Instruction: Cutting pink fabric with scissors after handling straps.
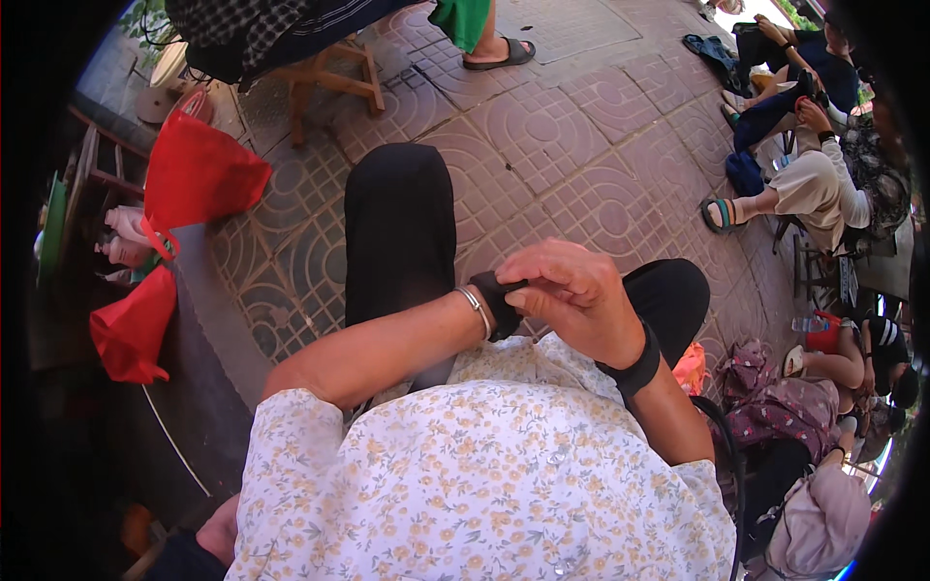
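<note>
My left forearm crosses in front of me, with a silver bangle (473, 308) and a black wristband (500, 306) at the wrist. Beyond the band, my left hand is mostly hidden behind my right one, so its fingers cannot be made out. My right hand (581, 295) is closed, thumb and fingertips pinching the edge of that wristband. Another black band (635, 363) circles my right wrist. Both hands are above my lap, between my knees in black trousers (399, 232).
Patterned paving tiles (528, 145) spread ahead. Red bags (199, 174) and pink bottles (126, 237) are at the left. A wooden stool (334, 82) and a person's sandalled foot (499, 53) stand at the far side. Several seated people line the right, one with a striped sandal (719, 215).
</note>
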Motion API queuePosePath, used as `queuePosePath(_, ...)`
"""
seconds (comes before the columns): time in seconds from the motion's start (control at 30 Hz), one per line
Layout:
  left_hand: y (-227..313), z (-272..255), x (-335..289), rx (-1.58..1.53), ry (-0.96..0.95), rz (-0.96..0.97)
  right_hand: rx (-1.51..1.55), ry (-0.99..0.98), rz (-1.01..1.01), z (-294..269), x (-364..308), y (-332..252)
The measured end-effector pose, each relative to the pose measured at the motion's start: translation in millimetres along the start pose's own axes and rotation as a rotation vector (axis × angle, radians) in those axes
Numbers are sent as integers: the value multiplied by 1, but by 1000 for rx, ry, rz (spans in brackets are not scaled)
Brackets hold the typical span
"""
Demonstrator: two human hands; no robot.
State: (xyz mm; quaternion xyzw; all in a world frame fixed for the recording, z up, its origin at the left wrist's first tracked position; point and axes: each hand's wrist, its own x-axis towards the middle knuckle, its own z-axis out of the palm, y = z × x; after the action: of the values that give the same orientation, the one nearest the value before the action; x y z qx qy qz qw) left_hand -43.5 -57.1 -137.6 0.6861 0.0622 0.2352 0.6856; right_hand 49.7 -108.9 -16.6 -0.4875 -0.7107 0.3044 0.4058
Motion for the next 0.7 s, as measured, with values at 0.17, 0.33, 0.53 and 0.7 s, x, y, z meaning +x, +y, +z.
queuePosePath(0.17, 1, 3, -3, 27, -13, -56, 65, 4, 47, 3, -1, 6)
queuePosePath(0.33, 0, 5, -1, -38, -13, -85, 90, -14, 128, 3, -4, 8)
queuePosePath(0.53, 3, 5, 4, -249, 8, -145, -69, 69, -44, 8, -2, 7)
queuePosePath(0.7, 17, 2, 27, -617, 55, -292, -354, 54, -324, 22, -9, 14)
